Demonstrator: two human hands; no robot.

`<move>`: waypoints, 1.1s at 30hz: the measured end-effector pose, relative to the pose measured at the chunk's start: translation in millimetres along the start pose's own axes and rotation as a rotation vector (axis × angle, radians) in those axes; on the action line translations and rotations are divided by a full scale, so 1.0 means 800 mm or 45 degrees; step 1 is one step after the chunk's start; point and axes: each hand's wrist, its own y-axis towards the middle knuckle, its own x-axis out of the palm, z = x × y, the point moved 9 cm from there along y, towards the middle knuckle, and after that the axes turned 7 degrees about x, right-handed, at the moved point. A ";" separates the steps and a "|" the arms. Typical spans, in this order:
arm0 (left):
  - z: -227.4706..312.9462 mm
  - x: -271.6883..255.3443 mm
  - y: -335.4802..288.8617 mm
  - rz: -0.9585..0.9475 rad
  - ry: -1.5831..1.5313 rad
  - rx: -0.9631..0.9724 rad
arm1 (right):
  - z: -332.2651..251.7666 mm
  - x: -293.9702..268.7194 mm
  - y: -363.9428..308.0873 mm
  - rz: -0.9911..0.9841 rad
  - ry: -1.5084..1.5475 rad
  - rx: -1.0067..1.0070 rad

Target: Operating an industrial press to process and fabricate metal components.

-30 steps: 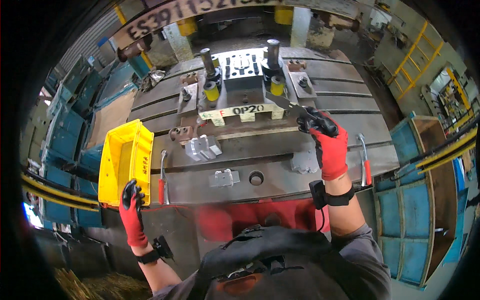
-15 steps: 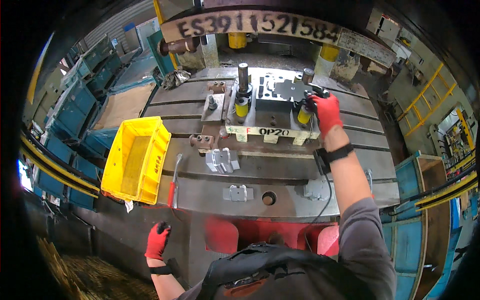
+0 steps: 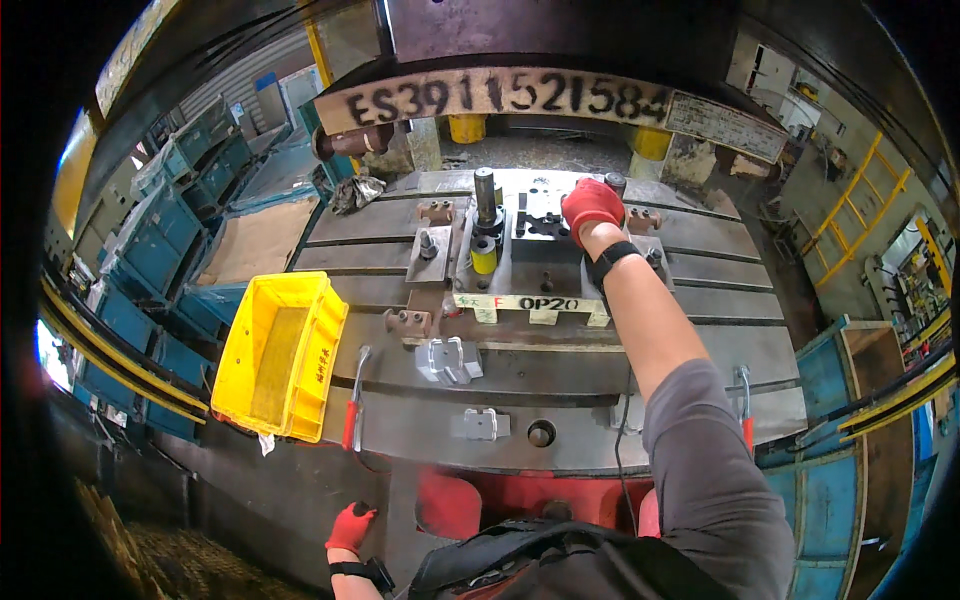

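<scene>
My right hand (image 3: 594, 205), in a red glove, is reached out over the top of a steel die block (image 3: 546, 256) on the press bed. Its fingers look curled down, and its back hides whatever it grips. Left of it stand a dark upright guide post (image 3: 485, 197) and a yellow cylinder (image 3: 484, 256). Low and near my body hangs my left hand (image 3: 350, 527), red-gloved with black fingertips, curled and holding nothing. Two grey metal parts, a larger block (image 3: 448, 361) and a smaller bracket (image 3: 482, 425), lie on the bed nearer me.
A yellow bin (image 3: 279, 355) sits at the bed's left edge beside a red-handled tool (image 3: 354, 405). The bed (image 3: 600, 445) has slots and a round hole (image 3: 541, 433). Overhead runs the press ram's marked front edge (image 3: 500, 92). Blue crates (image 3: 160, 215) stand left.
My right hand has moved left across the die top, covering the spot where a dark flat plate showed. My left hand has shifted slightly right and closer to me. The view has tilted up.
</scene>
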 end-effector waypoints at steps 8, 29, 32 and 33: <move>0.031 0.013 0.003 -0.086 0.107 0.001 | -0.006 -0.003 -0.009 0.239 0.000 -0.087; 0.075 0.029 -0.016 -0.142 0.122 0.024 | -0.046 0.022 -0.095 0.067 -0.270 -0.679; 0.027 0.044 -0.012 -0.137 -0.041 -0.075 | -0.029 -0.013 -0.131 0.082 -0.094 -0.726; 0.015 0.048 -0.008 -0.128 -0.103 -0.100 | -0.010 -0.031 -0.144 0.195 0.047 -0.745</move>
